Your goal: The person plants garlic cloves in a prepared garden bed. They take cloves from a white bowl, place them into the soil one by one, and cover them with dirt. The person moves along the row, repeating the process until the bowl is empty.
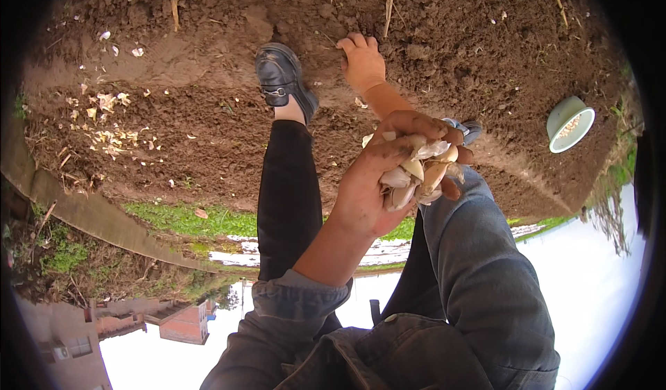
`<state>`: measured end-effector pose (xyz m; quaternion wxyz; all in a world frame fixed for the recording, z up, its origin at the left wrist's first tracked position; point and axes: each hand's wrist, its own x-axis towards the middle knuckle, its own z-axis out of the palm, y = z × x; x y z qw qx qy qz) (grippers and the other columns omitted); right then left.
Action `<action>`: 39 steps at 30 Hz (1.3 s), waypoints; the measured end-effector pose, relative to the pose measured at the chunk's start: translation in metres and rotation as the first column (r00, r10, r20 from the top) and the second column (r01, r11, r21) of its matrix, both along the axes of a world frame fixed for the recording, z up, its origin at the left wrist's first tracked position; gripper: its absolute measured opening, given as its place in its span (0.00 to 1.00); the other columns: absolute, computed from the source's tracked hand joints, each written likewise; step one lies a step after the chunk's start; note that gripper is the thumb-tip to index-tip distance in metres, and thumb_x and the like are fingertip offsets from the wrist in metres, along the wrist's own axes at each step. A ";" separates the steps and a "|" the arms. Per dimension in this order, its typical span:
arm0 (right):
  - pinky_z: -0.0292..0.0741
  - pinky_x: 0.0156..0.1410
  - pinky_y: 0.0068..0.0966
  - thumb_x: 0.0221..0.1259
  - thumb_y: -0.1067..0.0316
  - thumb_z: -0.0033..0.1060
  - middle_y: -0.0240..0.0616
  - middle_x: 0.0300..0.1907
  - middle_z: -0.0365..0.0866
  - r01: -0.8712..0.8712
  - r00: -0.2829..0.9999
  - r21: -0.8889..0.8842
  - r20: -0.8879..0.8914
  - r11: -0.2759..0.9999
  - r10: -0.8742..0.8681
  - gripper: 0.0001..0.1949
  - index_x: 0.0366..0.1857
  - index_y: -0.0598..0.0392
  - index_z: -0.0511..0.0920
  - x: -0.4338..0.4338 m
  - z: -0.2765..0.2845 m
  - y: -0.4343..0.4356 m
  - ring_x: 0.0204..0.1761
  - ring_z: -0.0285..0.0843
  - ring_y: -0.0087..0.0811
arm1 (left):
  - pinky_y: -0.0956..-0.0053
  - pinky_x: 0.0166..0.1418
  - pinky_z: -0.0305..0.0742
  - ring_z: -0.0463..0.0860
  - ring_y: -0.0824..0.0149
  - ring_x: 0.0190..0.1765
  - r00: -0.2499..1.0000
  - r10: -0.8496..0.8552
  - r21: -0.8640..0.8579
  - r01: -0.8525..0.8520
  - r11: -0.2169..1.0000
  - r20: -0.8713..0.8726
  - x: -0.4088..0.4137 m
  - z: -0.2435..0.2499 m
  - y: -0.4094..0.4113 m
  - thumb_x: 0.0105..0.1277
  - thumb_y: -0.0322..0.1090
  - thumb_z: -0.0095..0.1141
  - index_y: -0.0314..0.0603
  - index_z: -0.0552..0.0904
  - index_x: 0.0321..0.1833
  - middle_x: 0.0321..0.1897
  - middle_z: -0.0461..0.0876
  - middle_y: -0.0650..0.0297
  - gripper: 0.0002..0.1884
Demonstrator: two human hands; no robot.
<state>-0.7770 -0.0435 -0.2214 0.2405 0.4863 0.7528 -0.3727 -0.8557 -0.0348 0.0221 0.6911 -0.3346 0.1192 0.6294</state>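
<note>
My left hand point(400, 166) is raised in the middle, palm up, with its fingers curled around a handful of garlic cloves point(416, 174) in pale, papery skins. Beyond it, my right hand point(362, 62) reaches down to the brown soil point(322, 20), its fingertips touching the ground. Whether anything lies under those fingers is hidden. A black leather loafer point(281, 75) with a metal bit stands just left of my right hand. My other shoe point(472, 131) shows only partly, behind my left hand and right arm.
A pale green bowl point(550, 124) with small pale pieces inside stands tilted in view on the soil at right. Garlic skins point(106, 101) lie scattered at left. Dry stalks point(388, 10) lie on the soil above my right hand. A curved concrete edge point(93, 218) runs at lower left, beside grass.
</note>
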 end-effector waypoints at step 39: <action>0.70 0.39 0.20 0.71 0.64 0.55 0.26 0.34 0.79 0.769 0.462 -0.362 -0.257 0.527 -0.849 0.13 0.54 0.53 0.80 0.091 0.092 0.082 0.34 0.70 0.18 | 0.52 0.48 0.81 0.77 0.47 0.59 0.965 -0.222 -0.015 0.222 0.975 -0.140 0.025 -0.003 0.009 0.72 0.46 0.44 0.40 0.73 0.55 0.55 0.76 0.47 0.18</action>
